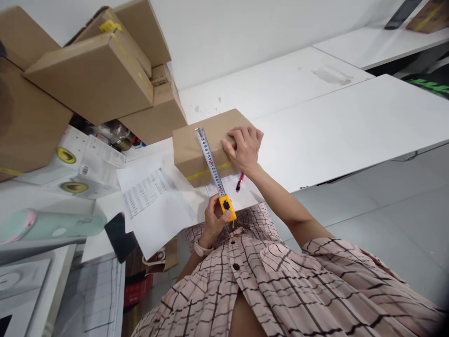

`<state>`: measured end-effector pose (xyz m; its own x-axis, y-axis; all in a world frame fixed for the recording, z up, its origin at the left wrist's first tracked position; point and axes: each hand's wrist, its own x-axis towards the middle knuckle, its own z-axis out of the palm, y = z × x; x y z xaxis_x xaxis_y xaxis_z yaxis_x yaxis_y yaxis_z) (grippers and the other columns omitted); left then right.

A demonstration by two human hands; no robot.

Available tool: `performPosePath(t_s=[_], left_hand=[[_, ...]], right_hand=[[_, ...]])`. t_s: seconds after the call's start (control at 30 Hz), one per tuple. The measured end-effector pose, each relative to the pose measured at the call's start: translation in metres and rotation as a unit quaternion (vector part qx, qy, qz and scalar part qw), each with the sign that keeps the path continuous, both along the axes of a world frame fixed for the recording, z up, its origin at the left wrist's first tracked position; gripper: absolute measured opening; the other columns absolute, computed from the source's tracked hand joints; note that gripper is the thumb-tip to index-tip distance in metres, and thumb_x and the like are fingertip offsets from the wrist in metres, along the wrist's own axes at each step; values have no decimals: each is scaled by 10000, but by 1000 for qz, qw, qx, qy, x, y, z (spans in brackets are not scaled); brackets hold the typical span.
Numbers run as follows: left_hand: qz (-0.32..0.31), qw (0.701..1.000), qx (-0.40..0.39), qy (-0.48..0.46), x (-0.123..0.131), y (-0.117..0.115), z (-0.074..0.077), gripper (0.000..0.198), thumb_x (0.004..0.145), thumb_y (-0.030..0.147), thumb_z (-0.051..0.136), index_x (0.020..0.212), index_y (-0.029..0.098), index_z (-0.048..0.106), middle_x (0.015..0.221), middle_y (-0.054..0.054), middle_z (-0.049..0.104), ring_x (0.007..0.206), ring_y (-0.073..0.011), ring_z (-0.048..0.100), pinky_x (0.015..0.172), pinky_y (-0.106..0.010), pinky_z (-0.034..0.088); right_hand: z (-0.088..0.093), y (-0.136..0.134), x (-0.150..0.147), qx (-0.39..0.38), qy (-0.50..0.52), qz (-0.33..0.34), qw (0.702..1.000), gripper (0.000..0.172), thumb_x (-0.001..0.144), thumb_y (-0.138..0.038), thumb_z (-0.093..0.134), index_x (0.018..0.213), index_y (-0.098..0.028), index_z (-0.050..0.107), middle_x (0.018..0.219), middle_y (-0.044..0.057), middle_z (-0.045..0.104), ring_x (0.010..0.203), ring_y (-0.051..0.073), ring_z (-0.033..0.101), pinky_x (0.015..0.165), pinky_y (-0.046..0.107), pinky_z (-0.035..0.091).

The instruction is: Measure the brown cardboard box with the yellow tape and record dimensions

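A closed cardboard box (189,154) with yellow tape along its near side lies on the white table. My left hand (214,217) is closed around the yellow case of a tape measure (228,209) at the table's front edge. From the case, the metal blade (210,161) runs out across the top of the box, its end close to the far edge. On the right part of the box top rests my right hand (245,146), fingers bent and spread, apart from the blade. A red and black pen (240,182) lies beside the box, below my right wrist.
Printed sheets (149,206) lie left of the box, with a dark flat phone-like object (121,238) next to them. Large cardboard boxes (94,75) are stacked at the back left. Avocado-printed cartons (84,161) and a mint green bottle (66,223) stand at the left.
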<state>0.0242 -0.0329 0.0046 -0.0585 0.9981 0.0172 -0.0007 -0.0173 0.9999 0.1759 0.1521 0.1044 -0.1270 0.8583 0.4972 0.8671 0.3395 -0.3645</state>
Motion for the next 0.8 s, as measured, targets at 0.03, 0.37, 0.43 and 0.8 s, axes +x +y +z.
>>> performPosePath(t_s=[0.03, 0.37, 0.43, 0.8], left_hand=[[3, 1000, -3, 3, 0, 0, 0, 611, 749, 495, 809, 1238, 202, 590, 1049, -58, 702, 894, -194, 646, 826, -319, 527], [-29, 994, 4, 105, -2, -8, 13, 620, 705, 414, 836, 1247, 212, 613, 1047, -57, 720, 911, -226, 687, 855, -357, 561], [-59, 984, 14, 166, -1, -14, 22, 608, 665, 370, 863, 1216, 230, 648, 1052, -50, 723, 928, -245, 690, 891, -383, 560], [-9, 989, 74, 126, 5, -16, 41, 965, 689, 365, 909, 1498, 265, 392, 1314, -121, 645, 1230, -304, 634, 1109, -483, 477]], right_hand=[[-7, -2, 1, 1, 6, -1, 1000, 571, 1056, -564, 236, 1255, -235, 659, 1300, 160, 639, 1258, 373, 494, 1077, 553, 272], [23, -46, 14, -40, 171, 22, 984, 636, 1081, -483, 118, 1228, -276, 702, 1193, 116, 701, 1139, 285, 607, 992, 508, 409], [31, -62, 26, -72, 267, 69, 958, 633, 1067, -586, 175, 1154, -291, 729, 1029, 94, 724, 979, 258, 654, 878, 466, 490], [-30, -125, 41, -235, 391, 169, 874, 504, 916, -719, 552, 762, -272, 727, 673, 27, 675, 638, 211, 631, 616, 373, 518]])
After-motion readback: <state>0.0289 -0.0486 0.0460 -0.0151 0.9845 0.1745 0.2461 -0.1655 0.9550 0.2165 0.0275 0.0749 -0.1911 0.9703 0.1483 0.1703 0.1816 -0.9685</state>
